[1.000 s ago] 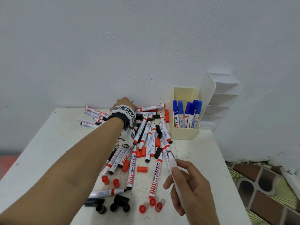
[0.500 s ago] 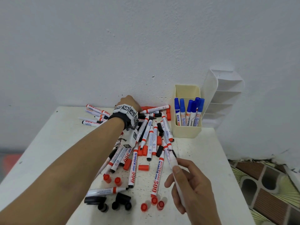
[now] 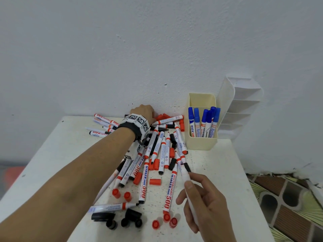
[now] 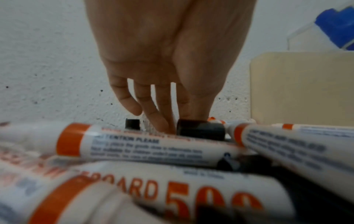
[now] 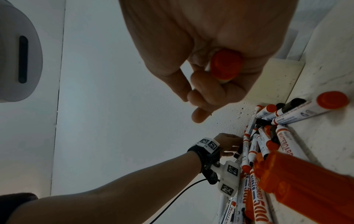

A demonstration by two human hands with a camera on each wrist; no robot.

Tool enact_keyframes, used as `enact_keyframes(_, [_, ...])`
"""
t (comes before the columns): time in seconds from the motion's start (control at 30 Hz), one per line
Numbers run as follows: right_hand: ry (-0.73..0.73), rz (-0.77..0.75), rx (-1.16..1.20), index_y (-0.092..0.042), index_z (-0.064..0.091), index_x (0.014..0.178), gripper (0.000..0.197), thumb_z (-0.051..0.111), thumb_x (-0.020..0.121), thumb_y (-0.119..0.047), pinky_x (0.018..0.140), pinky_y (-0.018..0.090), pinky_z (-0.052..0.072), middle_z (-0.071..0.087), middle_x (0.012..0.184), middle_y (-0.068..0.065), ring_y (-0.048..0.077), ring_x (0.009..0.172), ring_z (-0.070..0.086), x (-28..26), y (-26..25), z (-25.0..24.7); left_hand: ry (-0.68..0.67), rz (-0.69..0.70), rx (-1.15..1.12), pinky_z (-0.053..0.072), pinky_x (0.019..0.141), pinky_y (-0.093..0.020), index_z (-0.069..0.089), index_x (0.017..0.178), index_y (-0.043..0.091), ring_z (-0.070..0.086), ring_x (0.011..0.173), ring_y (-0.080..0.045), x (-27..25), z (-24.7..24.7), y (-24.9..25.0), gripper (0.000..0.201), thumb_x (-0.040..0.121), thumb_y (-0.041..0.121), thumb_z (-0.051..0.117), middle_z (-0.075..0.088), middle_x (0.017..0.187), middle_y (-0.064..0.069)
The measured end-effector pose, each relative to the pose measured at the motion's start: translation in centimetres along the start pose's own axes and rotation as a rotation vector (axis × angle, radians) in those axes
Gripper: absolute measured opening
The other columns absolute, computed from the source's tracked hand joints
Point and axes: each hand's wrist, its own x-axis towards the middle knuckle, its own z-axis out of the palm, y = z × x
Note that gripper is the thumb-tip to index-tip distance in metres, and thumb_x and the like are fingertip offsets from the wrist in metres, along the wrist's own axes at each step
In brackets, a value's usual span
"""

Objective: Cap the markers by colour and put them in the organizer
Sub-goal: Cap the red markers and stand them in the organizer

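The pile of markers [image 3: 157, 154] is lying left of the cream holder [image 3: 201, 142], which is already keeping the blue markers [image 3: 203, 123]. The right hand [image 3: 206, 205] is gripping an uncapped marker [image 3: 185, 173]; the left hand [image 3: 145, 110] is pinching a black cap [image 4: 199, 128] by the wall. It should be matching the tip's colour first. Since a second ago, the left hand is reaching slightly farther back.
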Motion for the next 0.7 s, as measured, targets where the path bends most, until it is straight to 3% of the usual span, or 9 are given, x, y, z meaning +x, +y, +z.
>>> enact_keyframes(0.13, [0.002, 0.007, -0.003, -0.014, 0.062, 0.108, 0.016, 0.052, 0.095, -0.015, 0.033, 0.016, 0.03, 0.067, 0.066, 0.014, 0.014, 0.032, 0.038, -0.1, -0.2, 0.0, 0.052, 0.093, 0.047, 0.047, 0.075, -0.032, 0.064, 0.1, 0.022, 0.063, 0.091, -0.025, -0.2, 0.4, 0.6, 0.011, 0.093, 0.029, 0.06, 0.067, 0.102, -0.005])
enact_keyframes(0.23, [0.012, 0.016, -0.017, -0.015, 0.062, 0.108, 0.016, 0.053, 0.095, -0.016, 0.033, 0.016, 0.03, 0.067, 0.066, 0.014, 0.015, 0.033, 0.039, -0.1, -0.2, -0.2, 0.056, 0.1, -0.015, 0.046, 0.072, -0.032, 0.061, 0.107, 0.02, 0.058, 0.087, -0.023, 0.1, 0.6, 0.6, 0.018, 0.092, 0.029, 0.062, 0.065, 0.104, -0.005])
enact_keyframes(0.5, [0.01, 0.006, 0.0, -0.012, 0.062, 0.107, 0.015, 0.052, 0.095, -0.013, 0.033, 0.015, 0.029, 0.067, 0.065, 0.015, 0.015, 0.031, 0.037, -0.1, -0.1, -0.3, 0.018, 0.085, -0.087, 0.053, 0.076, -0.033, 0.065, 0.111, 0.019, 0.064, 0.094, -0.025, 0.4, 0.5, 0.8, 0.024, 0.089, 0.029, 0.067, 0.068, 0.109, -0.006])
enact_keyframes(0.6, [0.008, -0.005, 0.003, -0.014, 0.062, 0.107, 0.016, 0.052, 0.095, -0.014, 0.032, 0.016, 0.029, 0.066, 0.066, 0.015, 0.015, 0.032, 0.037, -0.1, -0.1, -0.3, 0.026, 0.084, -0.257, 0.055, 0.082, -0.034, 0.066, 0.105, 0.016, 0.065, 0.095, -0.021, -0.3, -0.7, 0.5, 0.025, 0.084, 0.028, 0.075, 0.069, 0.104, -0.004])
enact_keyframes(0.7, [0.008, -0.024, 0.004, -0.016, 0.063, 0.107, 0.016, 0.052, 0.094, -0.016, 0.032, 0.018, 0.03, 0.066, 0.066, 0.015, 0.016, 0.033, 0.037, 0.0, -0.3, -0.2, 0.048, 0.133, -0.446, 0.051, 0.077, -0.024, 0.069, 0.099, 0.02, 0.065, 0.095, -0.014, -2.2, -3.2, -0.1, 0.017, 0.083, 0.022, 0.076, 0.072, 0.102, 0.001])
